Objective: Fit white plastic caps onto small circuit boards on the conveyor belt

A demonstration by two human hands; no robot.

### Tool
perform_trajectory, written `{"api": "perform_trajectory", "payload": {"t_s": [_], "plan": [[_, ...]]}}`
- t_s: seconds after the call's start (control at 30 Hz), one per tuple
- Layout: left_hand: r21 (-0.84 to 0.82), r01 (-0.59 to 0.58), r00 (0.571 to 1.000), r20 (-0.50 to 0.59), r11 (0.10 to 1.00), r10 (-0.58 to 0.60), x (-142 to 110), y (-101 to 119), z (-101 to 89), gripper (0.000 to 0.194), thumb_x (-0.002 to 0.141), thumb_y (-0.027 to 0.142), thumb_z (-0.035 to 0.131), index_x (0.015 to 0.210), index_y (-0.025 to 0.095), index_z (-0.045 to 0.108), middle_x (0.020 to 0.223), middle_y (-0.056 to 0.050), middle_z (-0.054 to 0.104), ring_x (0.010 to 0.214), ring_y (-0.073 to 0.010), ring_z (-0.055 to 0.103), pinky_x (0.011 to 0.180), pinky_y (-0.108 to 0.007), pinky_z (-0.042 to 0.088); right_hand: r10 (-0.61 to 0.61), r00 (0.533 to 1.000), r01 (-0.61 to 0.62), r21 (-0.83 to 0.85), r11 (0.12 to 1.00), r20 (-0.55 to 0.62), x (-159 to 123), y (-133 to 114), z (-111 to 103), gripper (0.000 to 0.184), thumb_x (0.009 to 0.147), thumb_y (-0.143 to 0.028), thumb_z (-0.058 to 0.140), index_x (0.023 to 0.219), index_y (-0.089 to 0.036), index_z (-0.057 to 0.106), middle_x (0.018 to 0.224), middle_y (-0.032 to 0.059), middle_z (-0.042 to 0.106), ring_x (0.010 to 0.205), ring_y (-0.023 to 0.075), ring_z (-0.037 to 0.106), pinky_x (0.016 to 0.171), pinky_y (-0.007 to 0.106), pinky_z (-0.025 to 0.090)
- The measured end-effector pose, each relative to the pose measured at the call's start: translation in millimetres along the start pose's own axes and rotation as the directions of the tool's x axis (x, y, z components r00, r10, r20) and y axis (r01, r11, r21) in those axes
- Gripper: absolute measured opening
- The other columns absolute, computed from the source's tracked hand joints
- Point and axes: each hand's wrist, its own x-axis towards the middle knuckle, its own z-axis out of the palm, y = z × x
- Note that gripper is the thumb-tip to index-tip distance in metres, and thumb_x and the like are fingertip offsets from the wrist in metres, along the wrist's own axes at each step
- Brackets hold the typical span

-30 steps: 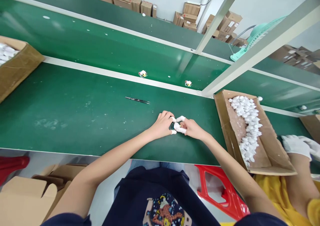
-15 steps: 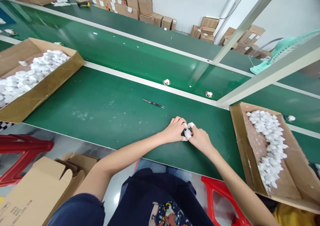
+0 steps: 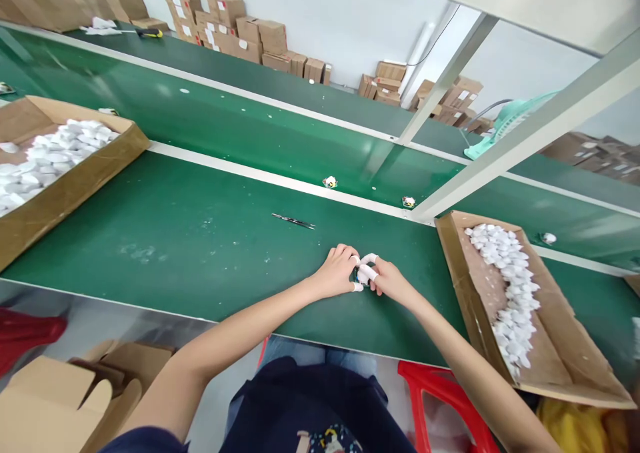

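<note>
Just above the green tabletop, my two hands meet around a small dark circuit board (image 3: pixel 357 275) with a white part on it, mostly hidden by fingers. My left hand (image 3: pixel 336 271) is closed on its left side, thumb and fingertips in white finger cots. From the right, my right hand (image 3: pixel 391 280), also in white finger cots, pinches at the white part. A pair of dark tweezers (image 3: pixel 293 221) lies beyond my hands, slightly left.
Cardboard trays of white pieces stand at left (image 3: pixel 83 196) and right (image 3: pixel 457 286). Beyond a white rail (image 3: pixel 240 171) sit small boards with white tops (image 3: pixel 330 182). A slanted metal post (image 3: pixel 480 153) rises at right. A red stool (image 3: pixel 425 386) is below the table edge.
The camera view has shifted, so the whole scene sits differently. My right hand's fingers have changed their grip, now lying across the top of the board; the left hand still holds it.
</note>
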Motion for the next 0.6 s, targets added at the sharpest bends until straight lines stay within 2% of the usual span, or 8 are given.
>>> {"api": "perform_trajectory", "payload": {"t_s": [0.1, 0.23, 0.33, 0.4, 0.47, 0.53, 0.6], "plan": [[-0.006, 0.001, 1.0, -0.009, 1.0, -0.001, -1, 0, 0.3, 0.041, 0.071, 0.038, 0.07, 0.097, 0.012, 0.052, 0.116, -0.007, 0.049, 0.11, -0.0232, 0.038, 0.09, -0.037, 0.035, -0.036, 0.999, 0.037, 0.014, 0.999, -0.011, 1, 4, 4, 0.015, 0.088, -0.028, 0.041, 0.091, -0.016, 0.047, 0.062, -0.0016, 0.06, 0.042, 0.0103, 0.052, 0.044, 0.021, 0.039], [-0.015, 0.007, 1.0, -0.005, 1.0, -0.007, -3, 2, -1.2, 0.038, 0.071, 0.036, 0.07, 0.095, 0.012, 0.052, 0.115, -0.008, 0.05, 0.11, -0.0239, 0.039, 0.09, -0.038, 0.036, -0.085, 0.995, 0.078, -0.119, 0.99, -0.053, -1, 8, 10, 0.015, 0.09, -0.026, 0.037, 0.082, -0.016, 0.044, 0.063, 0.0004, 0.059, 0.045, 0.0099, 0.051, 0.048, 0.022, 0.039], [-0.072, 0.025, 1.0, 0.008, 0.997, -0.024, -4, 0, -7.0, 0.043, 0.07, 0.037, 0.07, 0.1, 0.012, 0.052, 0.118, -0.01, 0.048, 0.112, -0.0259, 0.039, 0.094, -0.04, 0.035, -0.134, 0.989, 0.112, -0.294, 0.949, -0.055, -4, 7, 8, 0.019, 0.093, -0.027, 0.033, 0.08, -0.016, 0.042, 0.067, 0.0037, 0.059, 0.052, 0.0128, 0.053, 0.053, 0.024, 0.037], [-0.204, 0.065, 0.996, 0.065, 0.977, -0.052, -3, -5, -14.2, 0.056, 0.067, 0.04, 0.072, 0.11, 0.011, 0.05, 0.124, -0.012, 0.046, 0.115, -0.0268, 0.038, 0.098, -0.041, 0.035, -0.19, 0.981, 0.154, -0.431, 0.889, -0.042, -8, 3, 5, 0.02, 0.093, -0.03, 0.034, 0.08, -0.016, 0.042, 0.072, 0.0059, 0.058, 0.06, 0.0155, 0.053, 0.055, 0.026, 0.034], [-0.381, 0.152, 0.988, 0.094, 0.912, -0.125, 0, -12, -22.3, 0.061, 0.069, 0.038, 0.069, 0.119, 0.011, 0.048, 0.127, -0.012, 0.044, 0.117, -0.0254, 0.04, 0.101, -0.039, 0.035, -0.235, 0.972, 0.209, -0.504, 0.838, 0.012, -12, -4, 0, 0.024, 0.092, -0.038, 0.042, 0.085, -0.015, 0.046, 0.079, 0.0071, 0.058, 0.065, 0.0169, 0.053, 0.057, 0.027, 0.033], [-0.555, 0.252, 0.963, 0.065, 0.793, -0.261, 6, -19, -28.5, 0.049, 0.076, 0.032, 0.06, 0.12, 0.012, 0.05, 0.126, -0.011, 0.048, 0.113, -0.0218, 0.046, 0.099, -0.036, 0.038, -0.274, 0.958, 0.277, -0.516, 0.81, 0.086, -13, -11, -5, 0.032, 0.089, -0.044, 0.048, 0.102, -0.014, 0.052, 0.084, 0.0063, 0.058, 0.067, 0.0165, 0.052, 0.058, 0.026, 0.034], [-0.686, 0.309, 0.912, 0.017, 0.659, -0.41, 11, -24, -31.2, 0.036, 0.08, 0.026, 0.053, 0.114, 0.012, 0.055, 0.118, -0.009, 0.055, 0.104, -0.0185, 0.053, 0.094, -0.033, 0.042, -0.321, 0.941, 0.325, -0.535, 0.78, 0.104, -8, -17, -11, 0.041, 0.088, -0.042, 0.051, 0.121, -0.017, 0.05, 0.084, 0.0047, 0.057, 0.068, 0.0159, 0.052, 0.06, 0.026, 0.035]]}}
